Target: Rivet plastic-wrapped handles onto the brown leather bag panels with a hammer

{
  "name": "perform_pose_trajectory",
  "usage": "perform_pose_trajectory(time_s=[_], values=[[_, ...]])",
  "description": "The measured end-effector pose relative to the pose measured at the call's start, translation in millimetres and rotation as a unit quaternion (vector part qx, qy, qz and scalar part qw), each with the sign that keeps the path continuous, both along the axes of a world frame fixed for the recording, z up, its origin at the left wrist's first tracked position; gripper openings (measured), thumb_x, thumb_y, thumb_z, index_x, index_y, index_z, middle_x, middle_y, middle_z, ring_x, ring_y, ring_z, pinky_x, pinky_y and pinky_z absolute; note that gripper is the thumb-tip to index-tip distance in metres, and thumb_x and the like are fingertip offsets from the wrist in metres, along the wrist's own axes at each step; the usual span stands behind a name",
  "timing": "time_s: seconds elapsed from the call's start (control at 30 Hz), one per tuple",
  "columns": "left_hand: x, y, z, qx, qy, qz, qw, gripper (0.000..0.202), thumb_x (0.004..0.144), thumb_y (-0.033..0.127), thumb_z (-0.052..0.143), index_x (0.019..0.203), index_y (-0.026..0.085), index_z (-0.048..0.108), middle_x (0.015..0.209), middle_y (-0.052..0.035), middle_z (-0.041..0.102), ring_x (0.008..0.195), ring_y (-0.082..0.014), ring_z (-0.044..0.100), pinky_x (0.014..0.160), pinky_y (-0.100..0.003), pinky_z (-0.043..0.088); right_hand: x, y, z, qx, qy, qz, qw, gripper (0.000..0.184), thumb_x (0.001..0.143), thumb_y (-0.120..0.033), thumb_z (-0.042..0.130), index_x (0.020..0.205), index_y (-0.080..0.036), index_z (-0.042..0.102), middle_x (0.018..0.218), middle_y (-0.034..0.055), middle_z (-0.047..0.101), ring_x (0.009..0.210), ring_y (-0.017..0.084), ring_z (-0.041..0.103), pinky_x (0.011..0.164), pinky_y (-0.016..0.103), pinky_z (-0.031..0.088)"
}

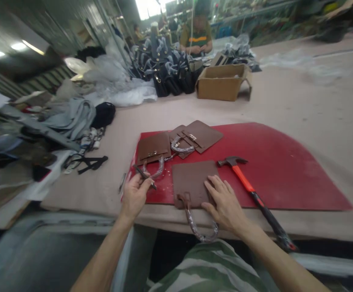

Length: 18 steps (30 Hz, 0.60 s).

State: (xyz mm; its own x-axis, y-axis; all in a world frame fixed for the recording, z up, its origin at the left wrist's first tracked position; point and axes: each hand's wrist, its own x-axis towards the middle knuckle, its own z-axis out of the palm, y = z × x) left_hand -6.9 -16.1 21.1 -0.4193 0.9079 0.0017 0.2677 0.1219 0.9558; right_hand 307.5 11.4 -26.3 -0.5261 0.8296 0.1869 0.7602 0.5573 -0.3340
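Observation:
Between the fingers of my left hand [136,194] is a thin dark pen-like tool [144,177], its exact kind unclear. My right hand [223,200] lies flat with fingers spread on a brown leather bag panel [191,176]. From that panel's near edge a plastic-wrapped handle [197,230] hangs over the table edge. Just beyond are two more brown panels with metal clasps and wrapped handles, one on the left [155,147] and one in the middle [202,137]. A claw hammer [246,182] with an orange and black handle rests right of my right hand.
A red mat [274,162] lies under the panels on the beige table [301,101]. Farther back stand a cardboard box [220,85] and several black bags [172,77]. Another person [196,36] sits behind them. Black straps [93,163] and plastic wrapping [115,81] lie at the left.

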Motion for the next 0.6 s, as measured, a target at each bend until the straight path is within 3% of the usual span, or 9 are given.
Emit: perform_pose_trajectory(time_s=[0.07,0.17,0.23,0.3,0.43,0.6], values=[[-36.5,-1.8,3.4,-0.062,0.117,0.035,0.991,0.034,0.089,0.038,0.056,0.109,0.013,0.065,0.089,-0.0066,0.074,0.077,-0.018,0.071,0.072,-0.028,0.057,1.7,2.6,-9.8,0.039,0.014,0.002,0.999,0.057,0.091,-0.039,0.054,0.141,-0.01,0.052,0.153,0.0204,0.043,0.144,0.038,0.035,0.115,0.058,0.032],[-93.1,0.1,6.9,-0.199,0.318,0.083,0.923,0.027,0.092,0.027,0.051,0.104,0.013,0.069,0.094,-0.0115,0.076,0.088,-0.0212,0.071,0.076,-0.027,0.054,3.1,11.9,-29.4,0.103,0.032,0.01,0.994,0.058,0.094,-0.046,0.047,0.138,-0.01,0.054,0.148,0.0212,0.048,0.14,0.04,0.041,0.111,0.06,0.035],[-125.9,1.3,8.1,-0.255,0.371,0.12,0.885,0.021,0.088,0.023,0.056,0.096,0.012,0.072,0.095,-0.0154,0.076,0.094,-0.0252,0.071,0.078,-0.029,0.052,3.3,18.7,-40.5,0.141,0.042,0.018,0.989,0.059,0.093,-0.049,0.043,0.137,-0.011,0.054,0.145,0.0209,0.051,0.136,0.041,0.044,0.11,0.061,0.037],[-149.6,1.5,7.1,-0.286,0.385,0.142,0.866,0.017,0.085,0.02,0.06,0.093,0.012,0.073,0.096,-0.018,0.076,0.098,-0.0279,0.071,0.08,-0.03,0.05,3.8,22.9,-46.8,0.165,0.046,0.023,0.985,0.06,0.092,-0.05,0.041,0.138,-0.013,0.054,0.144,0.02,0.053,0.135,0.042,0.046,0.108,0.061,0.038],[-164.8,1.1,-2.1,-0.322,0.399,0.135,0.848,0.021,0.083,0.022,0.064,0.1,0.014,0.074,0.103,-0.0176,0.075,0.104,-0.0281,0.069,0.084,-0.029,0.049,4.6,24.1,-47.6,0.186,0.038,0.026,0.981,0.059,0.091,-0.051,0.041,0.134,-0.013,0.056,0.141,0.021,0.055,0.13,0.043,0.05,0.103,0.062,0.042],[-146.3,7.3,-15.3,-0.297,0.419,0.113,0.851,0.027,0.092,0.026,0.052,0.109,0.017,0.071,0.121,-0.0161,0.07,0.117,-0.0261,0.063,0.096,-0.032,0.044,3.6,24.1,-42.4,0.177,0.033,0.018,0.983,0.056,0.091,-0.05,0.042,0.132,-0.014,0.058,0.14,0.0202,0.056,0.128,0.042,0.053,0.102,0.061,0.044]])
